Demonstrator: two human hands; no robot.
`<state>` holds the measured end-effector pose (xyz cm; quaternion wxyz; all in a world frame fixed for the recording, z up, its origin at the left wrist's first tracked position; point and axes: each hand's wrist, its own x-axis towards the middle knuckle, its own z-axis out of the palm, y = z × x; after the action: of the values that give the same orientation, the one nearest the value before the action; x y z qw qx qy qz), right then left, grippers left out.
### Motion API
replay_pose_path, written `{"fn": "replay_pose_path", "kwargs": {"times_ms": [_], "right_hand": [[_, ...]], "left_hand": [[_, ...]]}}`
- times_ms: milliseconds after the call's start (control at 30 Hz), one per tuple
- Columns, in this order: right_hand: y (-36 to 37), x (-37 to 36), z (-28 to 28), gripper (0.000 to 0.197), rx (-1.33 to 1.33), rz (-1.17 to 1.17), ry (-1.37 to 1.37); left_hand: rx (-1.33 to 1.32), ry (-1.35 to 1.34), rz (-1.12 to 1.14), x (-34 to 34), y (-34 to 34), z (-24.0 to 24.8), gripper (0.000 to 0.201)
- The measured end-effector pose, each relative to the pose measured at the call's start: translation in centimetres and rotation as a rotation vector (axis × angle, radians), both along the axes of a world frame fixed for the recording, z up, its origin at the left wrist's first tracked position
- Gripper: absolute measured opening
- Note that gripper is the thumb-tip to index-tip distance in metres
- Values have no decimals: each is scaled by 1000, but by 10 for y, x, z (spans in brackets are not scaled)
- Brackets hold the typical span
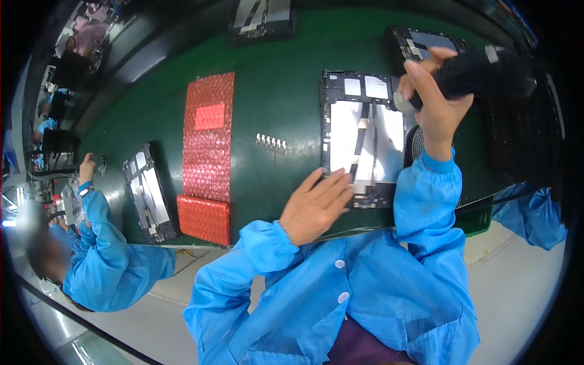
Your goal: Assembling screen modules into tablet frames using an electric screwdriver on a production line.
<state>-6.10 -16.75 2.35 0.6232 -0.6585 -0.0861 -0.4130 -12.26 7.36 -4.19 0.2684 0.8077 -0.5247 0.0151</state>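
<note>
An opened tablet (383, 131) lies face down on the green mat, its black frame around silvery inner panels and dark ribbon cables. My left hand (319, 204) rests flat, fingers stretched, over its lower left edge. Above its upper right side, my right hand (441, 109) grips a thick black hand-held tool (465, 76) with a pale round tip (402, 102). The tool's exact kind does not show. Beneath my right wrist, a round meshed black part (417, 143) is partly covered.
A red bubble-wrap sheet (207, 152) and red bubble-wrapped packet (204, 220) lie left of a row of small metallic pieces (271, 143). More opened tablets lie at far left (149, 194), at the back (263, 18) and back right (426, 41). A co-worker in blue (112, 261) sits at left.
</note>
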Motion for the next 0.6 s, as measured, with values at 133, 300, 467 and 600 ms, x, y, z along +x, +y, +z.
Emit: {"fn": "replay_pose_path", "kwargs": {"times_ms": [133,300,467,600], "right_hand": [[-9,-24,-1,32,82,-12,51],[-11,-39,-9,35,178,1,103],[-7,-50,-11,38,193,104,179],[-4,-53,-14,40,95,175,225]], "left_hand": [[28,38,5,44,34,12,46],[74,29,-23,115,54,21,50],[57,-105,-6,157,37,20,43],[44,-183,44,165,3,15,44]]}}
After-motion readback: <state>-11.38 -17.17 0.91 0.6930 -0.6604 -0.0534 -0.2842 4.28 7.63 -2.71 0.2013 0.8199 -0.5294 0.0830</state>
